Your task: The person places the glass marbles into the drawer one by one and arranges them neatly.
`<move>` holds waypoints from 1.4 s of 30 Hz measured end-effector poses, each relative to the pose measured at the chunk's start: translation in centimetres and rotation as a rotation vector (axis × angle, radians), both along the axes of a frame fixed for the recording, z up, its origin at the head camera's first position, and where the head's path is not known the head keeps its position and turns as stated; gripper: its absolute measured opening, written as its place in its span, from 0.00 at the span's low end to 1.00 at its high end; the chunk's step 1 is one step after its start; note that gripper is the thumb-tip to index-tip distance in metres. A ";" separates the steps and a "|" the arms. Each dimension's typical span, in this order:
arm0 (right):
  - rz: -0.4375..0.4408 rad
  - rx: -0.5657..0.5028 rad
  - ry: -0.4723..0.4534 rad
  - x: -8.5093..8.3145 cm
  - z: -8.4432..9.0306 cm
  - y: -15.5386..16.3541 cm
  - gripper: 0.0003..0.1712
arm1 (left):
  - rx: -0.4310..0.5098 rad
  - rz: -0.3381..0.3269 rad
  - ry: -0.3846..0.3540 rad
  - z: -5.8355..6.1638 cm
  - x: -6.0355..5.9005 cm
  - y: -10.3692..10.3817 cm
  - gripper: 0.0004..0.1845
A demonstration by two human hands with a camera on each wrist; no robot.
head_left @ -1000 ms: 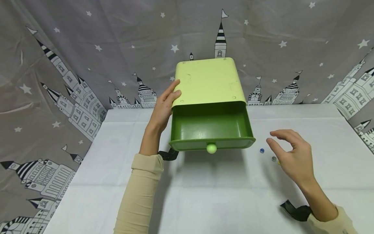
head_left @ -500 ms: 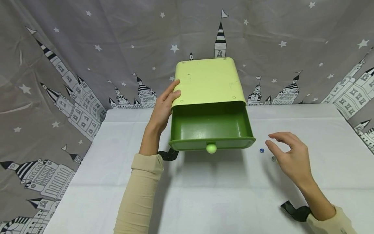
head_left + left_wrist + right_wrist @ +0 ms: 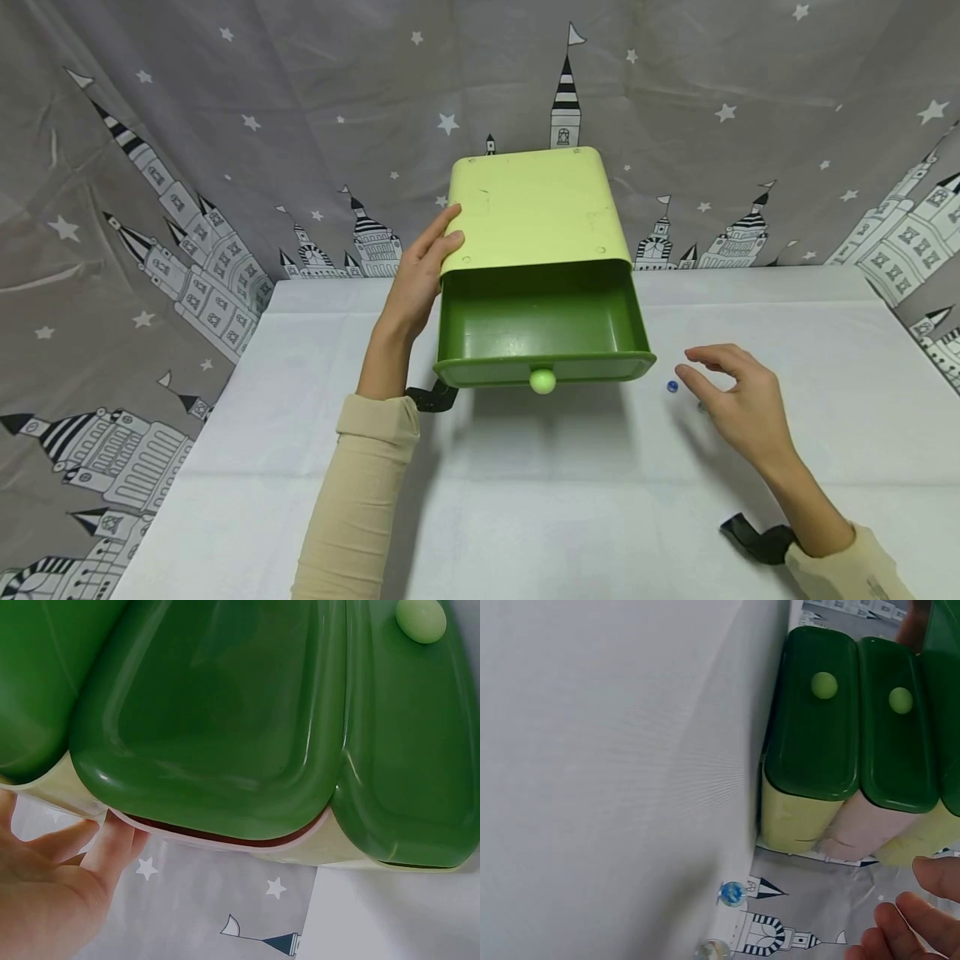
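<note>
A small chest of drawers (image 3: 536,208) has a yellow-green top, and its green top drawer (image 3: 543,371) is pulled out, showing its inside. Flat against the chest's left side, my left hand (image 3: 411,287) rests with its fingertips at the top edge. To the right, my right hand (image 3: 746,408) hovers over the table, thumb and index finger apart with nothing between them. Just left of its thumb lies a blue marble (image 3: 672,387). A greyish clear marble (image 3: 702,407) is partly covered by this hand. The right wrist view shows the blue marble (image 3: 733,894) and another marble (image 3: 713,949).
Two lower drawers (image 3: 821,727) with pale green knobs are pushed in under the top one. A white cloth (image 3: 555,525) covers the table. Behind it hangs a grey curtain (image 3: 300,108) with castles and stars. Black straps (image 3: 757,540) hang at both wrists.
My right hand has moved slightly left and down toward the blue marble, and now hides a yellow marble that showed earlier. The left hand and the chest have stayed still.
</note>
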State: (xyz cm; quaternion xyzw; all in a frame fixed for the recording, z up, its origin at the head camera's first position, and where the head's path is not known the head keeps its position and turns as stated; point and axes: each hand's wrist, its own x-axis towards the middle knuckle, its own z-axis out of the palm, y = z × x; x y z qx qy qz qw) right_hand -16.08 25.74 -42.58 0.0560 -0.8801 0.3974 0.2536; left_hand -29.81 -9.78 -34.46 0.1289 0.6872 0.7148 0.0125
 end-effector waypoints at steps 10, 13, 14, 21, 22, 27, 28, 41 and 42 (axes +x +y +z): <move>0.024 0.040 -0.048 -0.5 -0.8 0.7 0.12 | 0.007 0.002 -0.004 0.0 0.0 0.0 0.26; 0.034 0.059 -0.083 -0.7 -1.0 0.9 0.12 | -0.001 0.004 0.001 0.0 -0.1 0.0 0.26; 0.037 0.064 -0.097 -0.7 -1.1 1.0 0.12 | -0.004 0.004 0.002 0.0 -0.1 0.1 0.26; 0.066 0.089 -0.164 -1.0 -1.7 1.3 0.14 | -0.009 0.005 0.002 0.0 -0.1 0.1 0.26; 0.073 0.090 -0.170 -1.1 -1.9 1.3 0.14 | -0.010 0.005 0.002 0.0 -0.1 0.1 0.26; 0.103 0.094 -0.204 -1.2 -2.3 1.5 0.16 | -0.013 0.005 0.001 0.0 -0.1 0.0 0.26; 0.105 0.097 -0.211 -1.3 -2.4 1.5 0.16 | -0.013 0.005 0.001 0.0 -0.1 0.0 0.26; 0.095 0.145 -0.286 -1.5 -3.5 1.6 0.16 | -0.004 0.000 0.001 0.0 -0.1 0.0 0.26; 0.091 0.149 -0.290 -1.5 -3.6 1.6 0.16 | -0.001 0.001 0.000 0.0 -0.1 0.0 0.26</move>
